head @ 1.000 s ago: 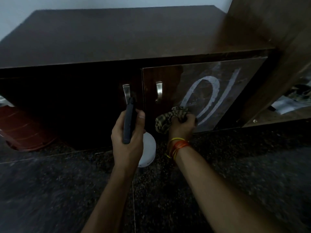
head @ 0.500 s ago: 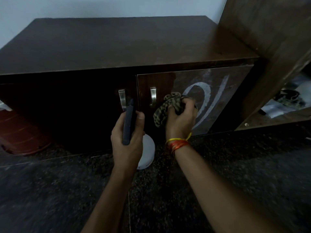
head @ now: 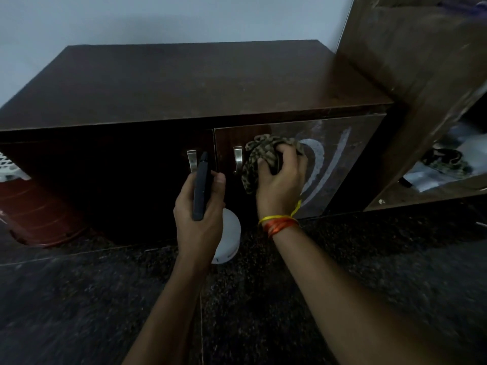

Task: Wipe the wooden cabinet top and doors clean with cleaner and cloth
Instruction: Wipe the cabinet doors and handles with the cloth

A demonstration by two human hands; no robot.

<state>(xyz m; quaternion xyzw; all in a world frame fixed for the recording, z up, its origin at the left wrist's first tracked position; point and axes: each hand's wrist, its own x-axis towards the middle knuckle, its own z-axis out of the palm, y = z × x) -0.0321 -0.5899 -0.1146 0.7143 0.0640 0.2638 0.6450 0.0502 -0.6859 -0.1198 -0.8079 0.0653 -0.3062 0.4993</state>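
Right grip: my right hand [head: 280,184] is clenched on the bunched cloth [head: 263,154], pressed to the right door [head: 342,164] just beside its handle [head: 237,159].
Left grip: my left hand [head: 200,214] is wrapped round the cleaner bottle [head: 201,188], dark trigger head up, white body hanging below, in front of the left door [head: 105,180].
Risk, smears: white cleaner streaks [head: 319,164] curve across the right door; I judge that wiping only near the handle would leave them to dry.
Risk, snag: loose cloth folds could catch the handle.
Risk, spray: a squeeze of the trigger could wet the floor [head: 263,299].
Surface: dark glossy wood; the cabinet top [head: 197,83] is bare.
Room: dim, pale wall behind, speckled stone floor, a taller wooden unit [head: 411,61] at right.
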